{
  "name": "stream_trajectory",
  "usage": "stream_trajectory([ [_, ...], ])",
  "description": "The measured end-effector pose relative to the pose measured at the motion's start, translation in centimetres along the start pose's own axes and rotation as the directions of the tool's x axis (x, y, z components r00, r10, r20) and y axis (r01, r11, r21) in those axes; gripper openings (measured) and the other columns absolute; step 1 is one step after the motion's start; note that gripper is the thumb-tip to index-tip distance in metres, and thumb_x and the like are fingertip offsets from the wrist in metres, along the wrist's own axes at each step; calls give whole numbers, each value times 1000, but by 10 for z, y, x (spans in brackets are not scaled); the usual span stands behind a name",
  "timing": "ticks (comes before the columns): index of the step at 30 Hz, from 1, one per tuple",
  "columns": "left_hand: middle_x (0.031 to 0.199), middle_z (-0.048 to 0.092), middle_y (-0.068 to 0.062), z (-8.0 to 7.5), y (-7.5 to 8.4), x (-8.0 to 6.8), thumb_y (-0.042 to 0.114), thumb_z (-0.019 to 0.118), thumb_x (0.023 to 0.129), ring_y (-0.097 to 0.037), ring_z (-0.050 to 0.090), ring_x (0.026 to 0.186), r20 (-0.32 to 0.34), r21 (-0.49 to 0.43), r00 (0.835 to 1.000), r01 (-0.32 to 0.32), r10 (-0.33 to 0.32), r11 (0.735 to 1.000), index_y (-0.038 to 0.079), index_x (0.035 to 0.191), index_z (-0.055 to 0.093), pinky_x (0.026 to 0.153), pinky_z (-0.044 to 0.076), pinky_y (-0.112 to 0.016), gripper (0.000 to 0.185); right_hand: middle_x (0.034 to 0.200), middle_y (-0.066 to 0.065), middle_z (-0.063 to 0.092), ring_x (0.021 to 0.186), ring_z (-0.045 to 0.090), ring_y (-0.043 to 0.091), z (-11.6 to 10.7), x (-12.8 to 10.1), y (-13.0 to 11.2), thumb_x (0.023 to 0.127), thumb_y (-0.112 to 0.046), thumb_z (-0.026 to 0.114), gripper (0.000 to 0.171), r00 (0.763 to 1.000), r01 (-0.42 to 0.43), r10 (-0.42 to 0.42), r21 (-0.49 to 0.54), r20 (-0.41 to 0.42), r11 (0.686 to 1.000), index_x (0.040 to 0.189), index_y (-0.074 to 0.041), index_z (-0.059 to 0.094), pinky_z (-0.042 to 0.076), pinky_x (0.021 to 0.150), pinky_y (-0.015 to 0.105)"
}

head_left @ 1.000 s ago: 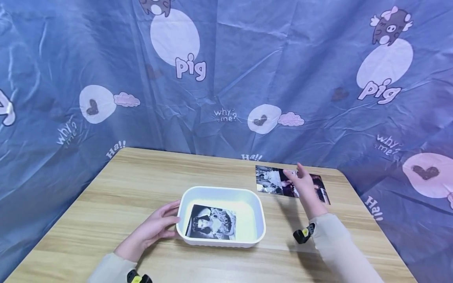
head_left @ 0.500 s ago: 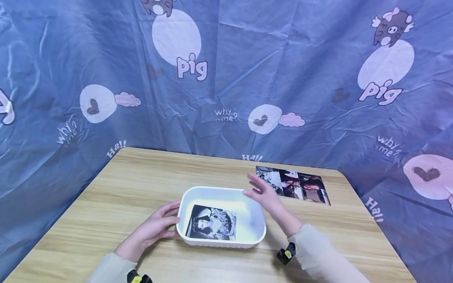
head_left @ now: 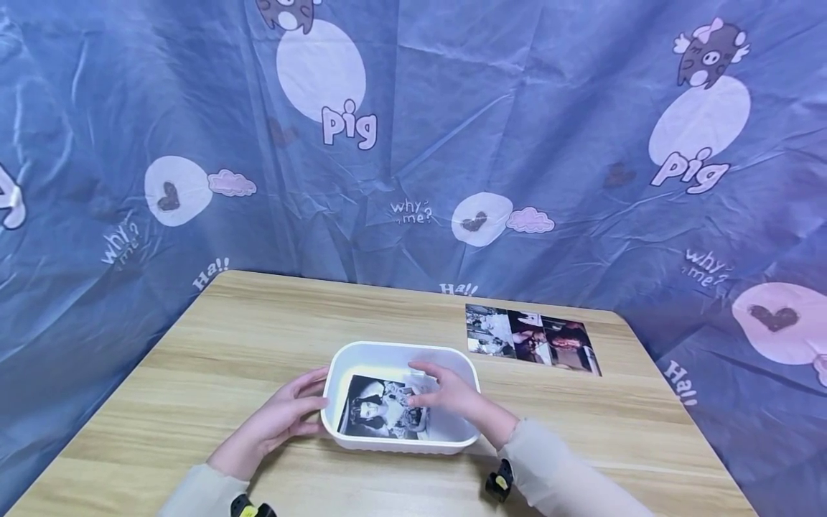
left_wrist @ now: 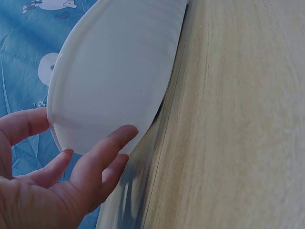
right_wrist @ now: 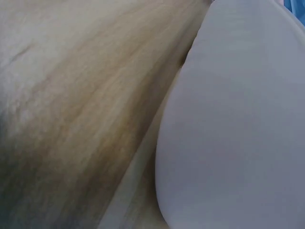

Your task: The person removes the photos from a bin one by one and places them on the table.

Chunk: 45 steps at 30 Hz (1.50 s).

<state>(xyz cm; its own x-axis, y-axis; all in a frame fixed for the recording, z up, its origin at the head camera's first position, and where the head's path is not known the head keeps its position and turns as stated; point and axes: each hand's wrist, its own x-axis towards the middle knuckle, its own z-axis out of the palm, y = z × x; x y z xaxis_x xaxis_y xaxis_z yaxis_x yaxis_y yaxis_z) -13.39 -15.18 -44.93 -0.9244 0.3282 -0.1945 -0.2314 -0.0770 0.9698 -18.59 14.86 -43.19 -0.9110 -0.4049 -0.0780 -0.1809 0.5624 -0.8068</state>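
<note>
Head view: a white tray (head_left: 466, 424) sits on the wooden table (head_left: 258, 323), and 1 black-and-white photo (head_left: 375, 409) lies flat inside it. The left hand (head_left: 278, 420) rests against the tray's left wall with relaxed, nearly straight fingers, steadying it and gripping nothing. The right hand (head_left: 449, 395) reaches over the tray's rim, its fingers loosely spread and its fingertips at the photo's right edge; whether they touch or pinch the print I cannot tell. A row of 3 more photos (head_left: 533, 337) lies well apart at the table's far right, near the blue printed backdrop (head_left: 452, 129). Judging by this, 1 print is in the tray and 3 remain outside it, so the work looks early.

Left wrist view: the left hand (left_wrist: 62, 179) has its fingertips laid on the outer wall of the tray (left_wrist: 114, 71) and its thumb at the rim, none of them curled round it.

Right wrist view: only the tray's pale wall (right_wrist: 238, 129) and the table (right_wrist: 71, 95) show, blurred; the hand itself is out of view.
</note>
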Motion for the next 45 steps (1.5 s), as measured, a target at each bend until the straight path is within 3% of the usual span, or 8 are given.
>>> stream_trajectory([
  [9,155,13,-34,-1,1,0,8,58,90,-34,57,119,-1,0,1000,7,-7,1000,-3,152,13,85,60,-42,78,143,26,45,133,39,45,6,4,3,70,-17,84,79,998,36,-26,-153,65,988,138,0,48,29,115,60],
  [16,155,13,-34,-1,3,-1,8,58,90,-32,58,118,-3,1,1000,13,-13,1000,-3,152,13,84,61,-41,78,135,26,46,126,41,45,9,0,1,61,-15,89,85,991,110,-77,-337,109,935,135,3,50,34,111,61],
  [22,155,13,-33,0,2,0,8,58,90,-37,55,122,3,3,1000,12,-12,1000,-3,152,13,86,60,-43,77,125,21,48,118,45,40,10,-3,0,58,-14,90,78,986,161,-125,-419,113,894,126,4,56,39,106,56],
  [27,155,13,-33,-1,3,1,8,57,90,-37,55,120,9,3,1000,10,-10,1000,-3,152,12,86,60,-42,77,120,18,49,114,46,36,9,-3,1,58,-16,90,75,983,181,-145,-431,116,884,123,2,57,41,104,54],
  [33,155,13,-33,-2,5,1,8,57,90,-34,58,117,8,7,1000,11,-11,1000,-3,152,12,83,61,-39,77,113,14,51,108,46,32,9,-2,-1,59,-17,90,72,989,139,-105,-430,102,892,122,-2,58,44,99,51],
  [45,155,13,-33,-3,2,1,9,59,90,-30,58,117,3,2,1000,11,-11,1000,-3,152,13,83,61,-39,78,110,12,50,106,46,31,12,-3,-2,59,-14,90,70,992,120,-91,-414,90,902,119,0,57,45,96,48],
])
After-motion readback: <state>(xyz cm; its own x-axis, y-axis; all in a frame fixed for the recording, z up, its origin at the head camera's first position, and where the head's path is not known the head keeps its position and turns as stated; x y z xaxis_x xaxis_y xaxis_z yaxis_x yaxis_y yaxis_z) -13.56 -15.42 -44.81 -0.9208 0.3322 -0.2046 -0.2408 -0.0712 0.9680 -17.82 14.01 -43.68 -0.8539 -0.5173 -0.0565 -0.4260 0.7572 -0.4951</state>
